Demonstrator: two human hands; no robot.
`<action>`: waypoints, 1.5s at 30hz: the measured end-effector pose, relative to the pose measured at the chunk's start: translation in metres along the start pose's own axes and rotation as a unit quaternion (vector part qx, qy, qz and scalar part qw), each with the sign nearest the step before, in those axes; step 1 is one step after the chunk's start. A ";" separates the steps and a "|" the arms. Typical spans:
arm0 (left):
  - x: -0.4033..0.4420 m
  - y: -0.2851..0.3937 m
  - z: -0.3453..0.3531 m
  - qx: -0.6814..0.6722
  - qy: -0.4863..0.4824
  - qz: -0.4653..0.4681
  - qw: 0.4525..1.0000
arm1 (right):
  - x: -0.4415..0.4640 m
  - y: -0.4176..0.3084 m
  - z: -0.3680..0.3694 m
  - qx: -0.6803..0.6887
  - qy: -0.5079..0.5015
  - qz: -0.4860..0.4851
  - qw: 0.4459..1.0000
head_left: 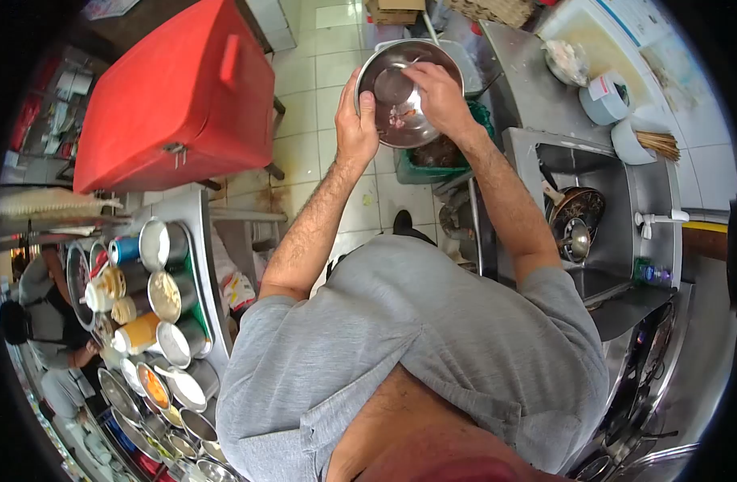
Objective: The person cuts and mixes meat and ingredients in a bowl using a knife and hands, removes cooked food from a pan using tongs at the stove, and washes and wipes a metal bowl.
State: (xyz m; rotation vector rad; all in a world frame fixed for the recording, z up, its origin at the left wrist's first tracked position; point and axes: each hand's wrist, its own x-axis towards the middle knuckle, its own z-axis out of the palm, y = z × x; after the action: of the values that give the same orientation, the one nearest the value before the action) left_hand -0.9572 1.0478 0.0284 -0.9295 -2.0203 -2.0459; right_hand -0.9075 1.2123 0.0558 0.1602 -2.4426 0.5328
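My left hand (355,127) is closed on the left rim of a steel bowl (424,132), thumb over the edge. The bowl is tipped so that its inside faces me. My right hand (444,98) reaches in over the right side, fingers drawn together near the inner wall; whatever they may hold is hidden. A few small pinkish scraps (397,119) cling inside the bowl. Beneath it stands a green bin (432,170) with dark contents, partly covered by the bowl and my right forearm.
To the right is a steel sink (617,173) holding pans (581,207) and a ladle (577,237). A large red cooler box (175,96) stands left. Several metal containers (171,297) line the left counter. Another person (51,321) is at the far left.
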 end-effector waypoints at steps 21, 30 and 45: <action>0.080 -0.075 0.148 0.038 -0.042 0.026 0.998 | -0.033 0.170 -0.001 0.006 -0.254 0.088 0.963; 0.100 -0.074 0.148 0.018 -0.036 0.059 0.997 | -0.031 0.153 0.011 -0.040 -0.218 0.091 0.971; 0.110 -0.071 0.141 0.087 -0.029 0.137 0.986 | -0.047 0.155 -0.006 -0.091 -0.166 0.123 0.974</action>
State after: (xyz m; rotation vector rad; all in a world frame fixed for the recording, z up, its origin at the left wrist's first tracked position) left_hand -1.0329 1.2239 0.0100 -1.1693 -1.9342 -1.6895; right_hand -0.9041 1.3550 -0.0202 -0.1458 -2.8450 0.4084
